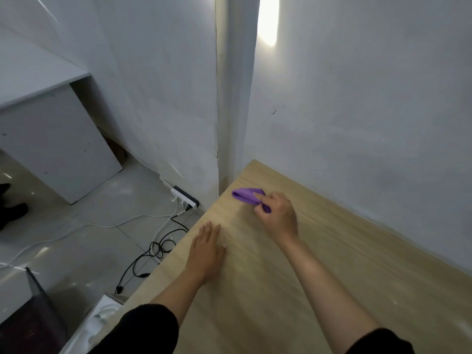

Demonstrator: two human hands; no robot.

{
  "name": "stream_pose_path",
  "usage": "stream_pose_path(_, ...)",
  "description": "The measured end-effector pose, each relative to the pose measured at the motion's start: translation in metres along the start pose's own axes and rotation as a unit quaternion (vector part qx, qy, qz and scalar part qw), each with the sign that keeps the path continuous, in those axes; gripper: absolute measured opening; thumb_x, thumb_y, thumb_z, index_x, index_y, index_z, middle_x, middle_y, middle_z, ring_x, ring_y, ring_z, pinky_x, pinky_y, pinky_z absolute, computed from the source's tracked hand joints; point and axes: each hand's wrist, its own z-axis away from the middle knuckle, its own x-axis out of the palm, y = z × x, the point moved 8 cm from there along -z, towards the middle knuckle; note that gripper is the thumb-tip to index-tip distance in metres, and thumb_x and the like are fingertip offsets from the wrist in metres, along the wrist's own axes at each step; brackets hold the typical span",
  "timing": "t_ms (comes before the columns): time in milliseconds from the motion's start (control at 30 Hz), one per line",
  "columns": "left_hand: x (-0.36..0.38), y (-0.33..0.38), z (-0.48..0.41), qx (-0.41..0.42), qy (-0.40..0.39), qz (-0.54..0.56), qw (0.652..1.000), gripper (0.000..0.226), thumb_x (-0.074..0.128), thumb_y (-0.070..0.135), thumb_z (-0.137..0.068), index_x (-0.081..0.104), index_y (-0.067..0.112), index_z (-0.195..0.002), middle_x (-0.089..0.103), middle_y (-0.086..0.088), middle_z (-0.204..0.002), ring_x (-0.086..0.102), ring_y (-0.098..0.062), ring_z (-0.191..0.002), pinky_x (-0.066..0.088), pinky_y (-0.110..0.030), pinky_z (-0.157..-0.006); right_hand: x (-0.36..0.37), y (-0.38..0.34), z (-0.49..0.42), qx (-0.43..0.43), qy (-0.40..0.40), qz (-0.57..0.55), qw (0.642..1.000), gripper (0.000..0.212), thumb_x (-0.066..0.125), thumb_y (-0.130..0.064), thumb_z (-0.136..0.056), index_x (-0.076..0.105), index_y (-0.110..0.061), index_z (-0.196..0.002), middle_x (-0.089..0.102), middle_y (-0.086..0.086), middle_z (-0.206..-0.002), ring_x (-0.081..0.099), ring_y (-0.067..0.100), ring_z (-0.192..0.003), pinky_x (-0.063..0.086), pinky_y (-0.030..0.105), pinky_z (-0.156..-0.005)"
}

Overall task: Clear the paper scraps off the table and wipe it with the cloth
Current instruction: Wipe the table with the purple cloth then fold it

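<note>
Purple cloth (246,196) lies bunched at the far left corner of the wooden tabletop (319,277), close to the wall. My right hand (278,215) pinches its near end with curled fingers (273,199). My left hand (207,251) rests flat on the wood near the left edge, fingers straight. I see no paper scraps in view, so I judge wiping to be the step in hand. To do it well I would spread the cloth under the palm, press evenly, and draw overlapping strokes from the far corner toward the near edge.
</note>
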Motion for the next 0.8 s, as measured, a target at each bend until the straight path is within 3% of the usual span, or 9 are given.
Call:
stream_pose_path(100, -0.015, -0.011, 0.02, 0.031, 0.015, 0.067, 0.997, 0.05, 0.033, 0.008, -0.094, 0.029, 0.017, -0.143, 0.018, -0.004, -0.155, 0.017, -0.022, -0.143, 0.017, -0.037, -0.118, 0.004, -0.044, 0.049, -0.073, -0.018, -0.019, 0.997, 0.032, 0.051, -0.026, -0.073, 0.072, -0.023, -0.097, 0.054, 0.001, -0.068, 0.049, 0.016, -0.066, 0.037, 0.023, -0.063)
stream_pose_path(200, -0.038, -0.034, 0.042, 0.033, 0.033, 0.105, 0.993, 0.052, 0.042, 0.008, -0.088, 0.035, 0.012, -0.14, 0.035, -0.011, -0.148, 0.033, -0.026, -0.137, 0.026, -0.035, -0.114, 0.016, -0.078, 0.099, -0.097, -0.041, -0.031, 0.994, 0.023, 0.057, -0.02, -0.072, 0.072, -0.022, -0.09, 0.054, 0.0, -0.069, 0.049, 0.016, -0.066, 0.04, 0.023, -0.063)
stream_pose_path(267, -0.044, -0.051, 0.054, 0.045, 0.009, 0.089, 0.995, 0.057, 0.052, 0.01, -0.089, 0.03, 0.008, -0.141, 0.031, -0.01, -0.15, 0.03, -0.024, -0.139, 0.023, -0.034, -0.114, 0.031, -0.096, 0.131, -0.109, -0.061, -0.024, 0.992, 0.015, 0.06, -0.017, -0.069, 0.069, -0.019, -0.081, 0.055, 0.0, -0.068, 0.05, 0.017, -0.067, 0.04, 0.026, -0.064)
stream_pose_path(367, -0.048, -0.073, 0.068, 0.064, -0.006, 0.099, 0.993, 0.043, 0.046, 0.011, -0.094, 0.04, 0.014, -0.137, 0.031, -0.006, -0.15, 0.027, -0.019, -0.139, 0.021, -0.032, -0.115, 0.054, -0.114, 0.178, -0.139, -0.098, 0.006, 0.985, 0.003, 0.06, -0.022, -0.067, 0.061, -0.02, -0.066, 0.057, -0.004, -0.066, 0.05, 0.016, -0.068, 0.041, 0.033, -0.074)
stream_pose_path(467, -0.046, -0.087, 0.08, 0.073, -0.007, 0.095, 0.993, 0.039, 0.036, 0.009, -0.096, 0.044, 0.014, -0.134, 0.032, -0.004, -0.15, 0.022, -0.016, -0.141, 0.018, -0.027, -0.114, 0.076, -0.118, 0.214, -0.122, -0.128, 0.022, 0.984, 0.025, 0.061, -0.036, -0.073, 0.056, -0.021, -0.053, 0.062, -0.006, -0.079, 0.055, 0.012, -0.084, 0.034, 0.033, -0.089)
stream_pose_path(567, -0.044, -0.092, 0.085, 0.078, 0.007, 0.113, 0.99, 0.039, 0.033, 0.017, -0.098, 0.039, 0.015, -0.137, 0.032, -0.004, -0.15, 0.021, -0.015, -0.142, 0.018, -0.027, -0.114, 0.101, -0.109, 0.227, -0.061, -0.124, 0.087, 0.987, 0.024, 0.052, -0.043, -0.082, 0.062, -0.023, -0.09, 0.061, 0.0, -0.123, 0.045, 0.017, -0.124, 0.021, 0.035, -0.106)
stream_pose_path(667, -0.046, -0.095, 0.083, 0.063, 0.042, 0.135, 0.988, 0.041, 0.03, 0.031, -0.099, 0.04, 0.018, -0.136, 0.043, -0.004, -0.143, 0.035, -0.016, -0.135, 0.028, -0.035, -0.114, 0.131, -0.1, 0.228, 0.005, -0.168, 0.172, 0.971, 0.057, 0.038, -0.049, -0.087, 0.04, -0.021, -0.137, 0.037, 0.001, -0.147, 0.019, 0.018, -0.139, 0.007, 0.039, -0.111)
stream_pose_path(733, -0.051, -0.094, 0.081, 0.052, 0.082, 0.161, 0.982, 0.047, 0.025, 0.044, -0.096, 0.042, 0.022, -0.134, 0.052, -0.002, -0.135, 0.046, -0.014, -0.126, 0.038, -0.04, -0.108, 0.146, -0.107, 0.219, -0.018, -0.191, 0.183, 0.964, 0.062, 0.035, -0.05, -0.089, 0.03, -0.021, -0.143, 0.03, 0.0, -0.15, 0.014, 0.018, -0.141, 0.007, 0.042, -0.111)
stream_pose_path(800, -0.054, -0.092, 0.075, 0.037, 0.111, 0.163, 0.98, 0.054, 0.021, 0.049, -0.093, 0.038, 0.022, -0.137, 0.049, -0.001, -0.138, 0.043, -0.015, -0.127, 0.035, -0.043, -0.109, 0.164, -0.113, 0.198, -0.055, -0.226, 0.177, 0.956, 0.066, 0.035, -0.051, -0.086, 0.024, -0.022, -0.144, 0.032, -0.002, -0.15, 0.013, 0.018, -0.141, 0.009, 0.043, -0.111)
